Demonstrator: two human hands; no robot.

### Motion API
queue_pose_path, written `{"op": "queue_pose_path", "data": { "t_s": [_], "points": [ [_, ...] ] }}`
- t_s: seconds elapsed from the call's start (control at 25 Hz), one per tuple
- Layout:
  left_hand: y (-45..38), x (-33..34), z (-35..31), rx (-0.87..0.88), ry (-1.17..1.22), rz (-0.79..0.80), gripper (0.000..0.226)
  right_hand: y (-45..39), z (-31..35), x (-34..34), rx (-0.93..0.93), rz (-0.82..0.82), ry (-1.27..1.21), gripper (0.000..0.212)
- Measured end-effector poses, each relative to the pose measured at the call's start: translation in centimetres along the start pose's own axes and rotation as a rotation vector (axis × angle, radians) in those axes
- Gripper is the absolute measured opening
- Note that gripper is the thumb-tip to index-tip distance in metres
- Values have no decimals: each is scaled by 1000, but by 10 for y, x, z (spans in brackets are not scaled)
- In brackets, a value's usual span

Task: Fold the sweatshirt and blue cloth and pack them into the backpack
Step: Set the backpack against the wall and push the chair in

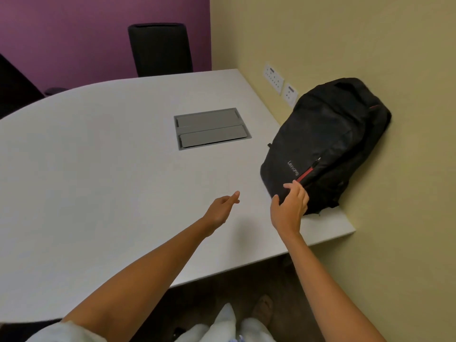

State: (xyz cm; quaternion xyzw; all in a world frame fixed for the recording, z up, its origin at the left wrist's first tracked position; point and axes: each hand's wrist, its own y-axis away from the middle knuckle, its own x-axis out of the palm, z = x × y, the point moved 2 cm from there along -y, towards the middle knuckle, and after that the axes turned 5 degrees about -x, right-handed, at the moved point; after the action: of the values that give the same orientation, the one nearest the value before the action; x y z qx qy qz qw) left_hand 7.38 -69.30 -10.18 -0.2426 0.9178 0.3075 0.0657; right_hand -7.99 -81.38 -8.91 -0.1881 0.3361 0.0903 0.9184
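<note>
- I saw the black backpack [328, 144] lying on the right edge of the white table [98, 181], leaning on the yellow wall [345, 45]; "Lenovo" was printed beside its red zip stripe [305, 174].
- My right hand [290, 207] touched the bag's near corner, thumb and fingers spread, gripping nothing.
- My left hand [220, 209] hovered over the table, fingers loosely extended, empty.
- A grey cable hatch [211, 128] sat mid-table, a black chair [160, 49] behind.

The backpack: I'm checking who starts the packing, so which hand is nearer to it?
Right. The right hand touches the backpack at its near bottom corner; the left hand hovers over the table, apart from it.
</note>
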Motion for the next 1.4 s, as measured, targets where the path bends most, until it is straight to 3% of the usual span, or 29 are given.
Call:
{"op": "queue_pose_path", "data": {
  "t_s": [0.36,0.64,0.96,1.4],
  "points": [
    [82,-48,85,-20,16,-95,49,105,51,32,-162,317,5,22],
    [152,-63,107,0,64,-241,46,150,88,18,-356,436,-33,17],
    [248,-60,189,-106,202,-376,43,239,92,-4,-479,613,-71,16],
    [389,-128,242,-93,-7,-647,32,347,172,17,-676,841,-214,15]
  ]
}}
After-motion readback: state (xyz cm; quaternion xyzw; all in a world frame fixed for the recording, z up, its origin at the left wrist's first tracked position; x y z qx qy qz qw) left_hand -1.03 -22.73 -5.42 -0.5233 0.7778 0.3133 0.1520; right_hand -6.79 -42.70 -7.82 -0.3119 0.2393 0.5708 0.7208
